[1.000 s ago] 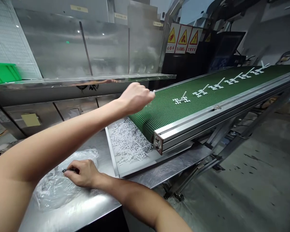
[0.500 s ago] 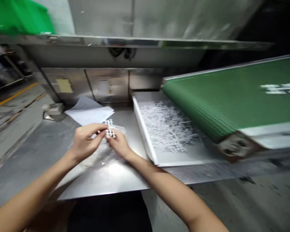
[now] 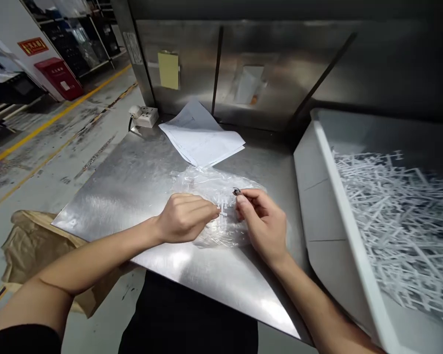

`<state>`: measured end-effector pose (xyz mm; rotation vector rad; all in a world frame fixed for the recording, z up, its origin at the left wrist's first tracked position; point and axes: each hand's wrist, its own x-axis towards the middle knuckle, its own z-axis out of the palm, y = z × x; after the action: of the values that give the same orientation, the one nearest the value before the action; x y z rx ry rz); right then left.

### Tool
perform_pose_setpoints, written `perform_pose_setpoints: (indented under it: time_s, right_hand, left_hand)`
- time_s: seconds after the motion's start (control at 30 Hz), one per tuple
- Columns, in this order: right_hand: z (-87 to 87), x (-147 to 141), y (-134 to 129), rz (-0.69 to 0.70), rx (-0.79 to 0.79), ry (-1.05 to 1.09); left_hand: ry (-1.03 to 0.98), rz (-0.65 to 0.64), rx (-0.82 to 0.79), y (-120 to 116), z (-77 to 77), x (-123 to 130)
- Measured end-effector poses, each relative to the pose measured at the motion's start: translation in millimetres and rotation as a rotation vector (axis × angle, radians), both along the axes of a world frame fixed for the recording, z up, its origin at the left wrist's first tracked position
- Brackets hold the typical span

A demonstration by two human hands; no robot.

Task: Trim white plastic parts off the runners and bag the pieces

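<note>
Over the steel worktable (image 3: pixel 107 196), my left hand (image 3: pixel 186 216) is closed with a small white branched plastic piece (image 3: pixel 222 207) poking out past its fingertips. My right hand (image 3: pixel 264 219), a short gap away, pinches a small dark curved object (image 3: pixel 237 191) between thumb and finger; its kind is too small to make out. Beneath both hands lies a crumpled clear plastic bag (image 3: pixel 203 179), with some thin white bits showing in it or under it.
To the right stands a white bin (image 3: pixel 339 211) heaped with white plastic pieces (image 3: pixel 402 211). Folded paper sheets (image 3: pixel 203 140) lie behind the bag, near a power socket (image 3: pixel 145 116). Brown wrapping (image 3: pixel 33 246) hangs or lies past the table's left edge.
My view has swung left and down, so the green conveyor is out of sight. My hands have drawn apart; the white piece stays with my left, while a dark object shows in my right.
</note>
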<state>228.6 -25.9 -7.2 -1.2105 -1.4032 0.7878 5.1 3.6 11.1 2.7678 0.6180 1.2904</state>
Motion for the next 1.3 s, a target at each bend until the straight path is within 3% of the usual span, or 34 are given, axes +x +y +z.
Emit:
perform_pose_setpoints:
  time_s: [0.2, 0.53, 1.3]
  right_hand:
    - [-1.4, 0.2, -4.3, -0.014, 0.01, -0.118]
    - [2.5, -3.3, -5.7, 0.045, 0.09, -0.244]
    - [5.1, -4.2, -8.1, 0.09, 0.189, -0.279]
  left_hand:
    - [0.121, 0.053, -0.042, 3.0, -4.8, -1.4]
    - [0.122, 0.051, -0.083, 3.0, -6.0, 1.2]
    - [0.124, 0.02, -0.03, 0.6, -10.7, 0.9]
